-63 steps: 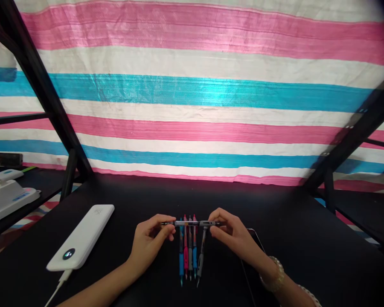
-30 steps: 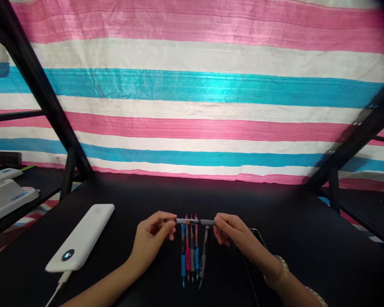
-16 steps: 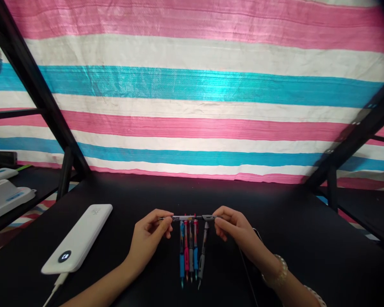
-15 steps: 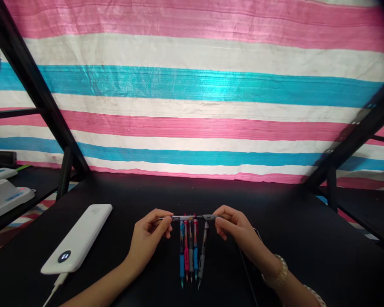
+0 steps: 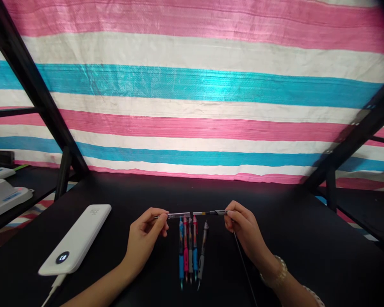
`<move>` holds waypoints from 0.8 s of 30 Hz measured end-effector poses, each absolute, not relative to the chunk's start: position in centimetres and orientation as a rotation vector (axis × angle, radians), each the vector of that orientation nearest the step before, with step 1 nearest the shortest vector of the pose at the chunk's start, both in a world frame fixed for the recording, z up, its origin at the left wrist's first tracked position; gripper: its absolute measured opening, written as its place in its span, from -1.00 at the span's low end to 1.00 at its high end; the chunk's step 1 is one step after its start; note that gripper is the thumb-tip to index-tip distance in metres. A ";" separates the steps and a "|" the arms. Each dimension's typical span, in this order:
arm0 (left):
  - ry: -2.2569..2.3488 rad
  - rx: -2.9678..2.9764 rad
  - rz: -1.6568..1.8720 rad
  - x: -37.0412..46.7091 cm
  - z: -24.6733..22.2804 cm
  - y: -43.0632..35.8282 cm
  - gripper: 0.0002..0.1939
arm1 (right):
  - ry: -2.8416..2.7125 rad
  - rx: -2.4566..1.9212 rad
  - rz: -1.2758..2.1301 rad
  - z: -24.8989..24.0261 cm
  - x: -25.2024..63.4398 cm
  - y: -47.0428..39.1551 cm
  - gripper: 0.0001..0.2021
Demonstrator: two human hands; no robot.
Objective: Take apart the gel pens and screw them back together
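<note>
Left grip (image 5: 145,232) pinches a pen barrel (image 5: 181,215), right grip (image 5: 247,224) its gray front section (image 5: 220,212); power-bank print (image 5: 94,211) is illegible.

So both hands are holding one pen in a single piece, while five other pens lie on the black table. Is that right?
Not quite: the held pen is in two parts. The head view shows the left hand holding the clear barrel and the right hand the grey part with its refill, a gap between. Five other pens do lie on the black table.
</note>
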State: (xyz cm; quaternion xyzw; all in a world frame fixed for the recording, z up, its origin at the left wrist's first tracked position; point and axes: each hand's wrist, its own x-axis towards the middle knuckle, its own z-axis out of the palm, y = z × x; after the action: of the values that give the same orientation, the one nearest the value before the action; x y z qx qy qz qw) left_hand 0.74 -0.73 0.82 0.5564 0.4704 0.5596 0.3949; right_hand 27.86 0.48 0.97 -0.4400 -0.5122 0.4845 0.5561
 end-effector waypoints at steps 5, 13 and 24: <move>1.188 1.413 1.418 0.7 0.6 -0.6 -0.81 | -1.220 -1.035 1.133 1.1 27.9 0.3 -0.78; 1.186 1.396 1.427 0.7 0.6 -0.7 -0.80 | -1.239 -1.049 1.135 1.1 27.7 0.3 -0.77; 1.156 1.411 1.371 1.0 0.7 -0.7 -0.80 | -1.515 -1.102 1.105 2.3 26.9 -0.5 -0.86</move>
State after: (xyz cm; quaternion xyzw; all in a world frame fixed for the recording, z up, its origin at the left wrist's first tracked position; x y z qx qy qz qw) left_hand 0.98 -0.75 0.72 0.5622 0.4605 0.5460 0.4168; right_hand 26.86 -0.54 2.30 -0.4486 -0.6169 0.4500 0.4644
